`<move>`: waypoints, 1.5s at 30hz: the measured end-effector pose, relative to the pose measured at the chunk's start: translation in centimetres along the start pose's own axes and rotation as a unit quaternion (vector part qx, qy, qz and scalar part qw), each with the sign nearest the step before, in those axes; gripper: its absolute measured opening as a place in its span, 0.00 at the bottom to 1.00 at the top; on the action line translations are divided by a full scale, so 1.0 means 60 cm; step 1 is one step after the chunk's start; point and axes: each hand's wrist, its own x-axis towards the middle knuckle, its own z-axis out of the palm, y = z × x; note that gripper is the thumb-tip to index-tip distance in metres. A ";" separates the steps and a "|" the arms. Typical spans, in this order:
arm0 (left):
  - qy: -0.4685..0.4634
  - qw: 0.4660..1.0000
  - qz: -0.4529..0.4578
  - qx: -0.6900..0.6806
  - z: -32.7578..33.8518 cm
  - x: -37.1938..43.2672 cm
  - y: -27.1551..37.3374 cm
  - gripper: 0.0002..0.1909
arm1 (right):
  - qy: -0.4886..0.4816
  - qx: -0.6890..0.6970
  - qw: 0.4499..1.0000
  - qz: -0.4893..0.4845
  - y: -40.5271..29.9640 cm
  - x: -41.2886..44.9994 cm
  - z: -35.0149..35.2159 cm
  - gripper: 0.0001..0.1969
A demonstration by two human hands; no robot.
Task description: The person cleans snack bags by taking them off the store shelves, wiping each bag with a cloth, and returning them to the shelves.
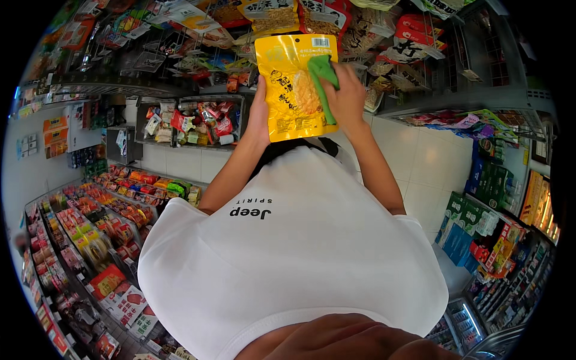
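Note:
A yellow plastic food pouch (281, 96) with a hang hole and a picture of food on it is held up in front of my chest. My left hand (258, 108) grips its left edge, the thumb along the border and the other fingers hidden behind. In my right hand (348, 92) is a green cloth (321, 76), bunched under the fingers and lying against the pouch's right side. Part of the cloth hangs down along that edge.
Hanging snack bags (270, 18) fill the rack ahead. Baskets of packets (209, 123) stand on the left, above shelves of packaged snacks (112, 225). Stacked drink cartons (465, 211) are at the right, beyond the tiled floor (396, 148).

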 end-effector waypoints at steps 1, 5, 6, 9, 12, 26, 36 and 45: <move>-0.004 1.000 -0.006 -0.015 -0.003 -0.001 0.003 0.32 | -0.043 0.001 0.998 -0.035 -0.006 -0.015 -0.003 0.16; -0.010 0.999 -0.020 -0.043 -0.027 -0.010 0.001 0.30 | -0.049 0.023 0.998 -0.038 0.009 -0.029 -0.006 0.15; 0.003 0.999 -0.026 -0.036 -0.023 -0.014 -0.001 0.30 | -0.010 0.039 0.999 0.031 0.027 -0.022 0.000 0.14; 0.048 0.998 -0.024 0.031 -0.019 -0.014 -0.012 0.30 | 0.030 0.024 0.997 0.065 0.030 -0.041 0.014 0.14; 0.022 0.996 0.027 0.082 -0.020 -0.006 -0.029 0.31 | -0.074 0.081 0.992 0.064 0.001 -0.085 0.036 0.15; -0.107 0.655 0.241 0.708 -0.025 -0.008 -0.032 0.33 | -0.094 0.634 0.658 0.395 0.027 -0.078 0.026 0.22; 0.095 0.746 0.247 0.611 -0.064 0.010 0.021 0.47 | -0.157 0.716 0.587 0.343 0.014 -0.059 0.052 0.29; 0.085 0.814 0.186 0.543 -0.144 0.098 0.098 0.39 | -0.065 0.633 0.649 0.417 0.123 -0.062 0.090 0.25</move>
